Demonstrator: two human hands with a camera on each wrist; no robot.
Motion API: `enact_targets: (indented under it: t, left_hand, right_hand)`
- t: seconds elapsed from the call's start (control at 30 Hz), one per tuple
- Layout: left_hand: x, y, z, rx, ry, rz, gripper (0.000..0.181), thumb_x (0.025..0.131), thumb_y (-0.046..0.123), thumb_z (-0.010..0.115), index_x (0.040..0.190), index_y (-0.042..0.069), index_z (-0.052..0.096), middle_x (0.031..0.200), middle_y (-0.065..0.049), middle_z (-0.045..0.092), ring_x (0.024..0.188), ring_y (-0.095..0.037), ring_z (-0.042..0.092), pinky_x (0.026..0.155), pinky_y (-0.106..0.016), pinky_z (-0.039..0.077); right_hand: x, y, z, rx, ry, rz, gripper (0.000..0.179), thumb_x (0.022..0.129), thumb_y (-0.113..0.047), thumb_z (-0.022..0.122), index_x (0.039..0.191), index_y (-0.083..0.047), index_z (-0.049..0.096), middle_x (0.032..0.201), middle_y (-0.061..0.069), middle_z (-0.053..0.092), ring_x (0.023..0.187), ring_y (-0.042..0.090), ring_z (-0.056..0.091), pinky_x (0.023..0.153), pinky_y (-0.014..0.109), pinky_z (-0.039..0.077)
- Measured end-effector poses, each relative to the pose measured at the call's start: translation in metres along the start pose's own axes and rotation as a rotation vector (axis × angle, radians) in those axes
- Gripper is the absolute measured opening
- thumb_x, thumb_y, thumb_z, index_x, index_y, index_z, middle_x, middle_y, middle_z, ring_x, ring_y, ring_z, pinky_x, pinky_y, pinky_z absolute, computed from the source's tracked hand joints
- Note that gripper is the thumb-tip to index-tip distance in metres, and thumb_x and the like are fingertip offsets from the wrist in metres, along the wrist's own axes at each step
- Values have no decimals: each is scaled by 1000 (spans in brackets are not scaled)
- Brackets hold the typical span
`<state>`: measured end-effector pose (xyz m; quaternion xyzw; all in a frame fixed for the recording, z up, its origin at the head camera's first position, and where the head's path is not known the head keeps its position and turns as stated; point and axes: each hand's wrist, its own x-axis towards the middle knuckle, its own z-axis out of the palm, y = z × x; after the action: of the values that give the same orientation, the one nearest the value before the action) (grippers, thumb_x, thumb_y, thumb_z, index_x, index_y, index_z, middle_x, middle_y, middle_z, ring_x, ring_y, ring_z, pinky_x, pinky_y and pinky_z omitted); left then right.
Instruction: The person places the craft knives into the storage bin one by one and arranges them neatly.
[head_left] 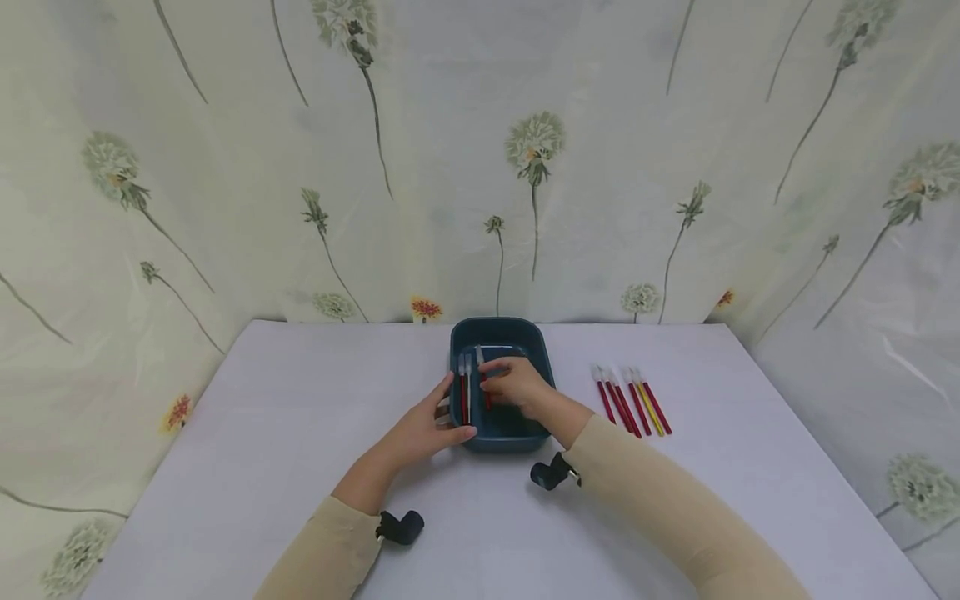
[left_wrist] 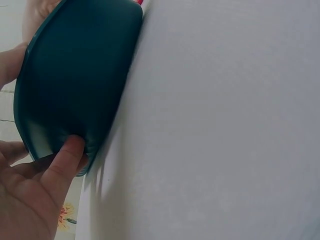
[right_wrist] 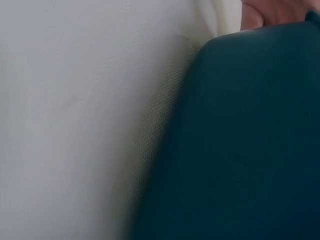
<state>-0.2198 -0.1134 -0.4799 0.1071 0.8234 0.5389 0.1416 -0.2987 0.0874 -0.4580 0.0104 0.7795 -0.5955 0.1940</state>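
A dark teal plastic bin (head_left: 504, 445) stands at the middle of the table's far part. My left hand (head_left: 423, 432) grips its left side, thumb at the near left corner; in the left wrist view, fingers (left_wrist: 65, 160) press the outer wall. Inside the bin, my right hand (head_left: 517, 387) pinches a slim red pen (head_left: 480, 354) with a whitish clear cap, its middle partly covered by the fingers. Left of it in the bin lie a red pen (head_left: 462, 404) and a whitish pen (head_left: 469, 387), side by side. The right wrist view shows mostly the bin's outer wall (right_wrist: 240, 140).
Right of the bin, several capped pens lie in a loose row on the white table (head_left: 300, 467), mostly red pens (head_left: 622, 408) with a yellow pen (head_left: 649, 408) among them. A flower-printed curtain (head_left: 450, 167) closes off the back and sides.
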Motion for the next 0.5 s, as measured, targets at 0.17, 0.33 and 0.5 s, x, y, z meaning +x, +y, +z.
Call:
enact_targets:
  t: [0.17,0.33,0.5]
  left_hand:
    - [-1,1,0,1,-3,-3,99,89,38,77,163,24,11,160,-18,31,136,-33,49,105,-46,46]
    - [-1,1,0,7,-3,3,99,89,38,77,163,24,11,160,-18,30,136,-32,49,106,-46,45]
    - [0,0,0,14,-1,2,99,89,38,77,163,24,11,160,-18,31,135,-32,50,106,-46,45]
  right_hand:
    - [2,1,4,1,2,17,35,93,3,66,128,0,65,134,22,56,98,26,67,90,39,57]
    - [4,4,7,-35,13,14,35,93,1,67,127,-2,66,137,21,54,99,26,67,88,38,58]
    - [5,6,9,-67,17,24,36,93,-1,68,128,-4,66,136,20,55,97,25,68,86,35,58]
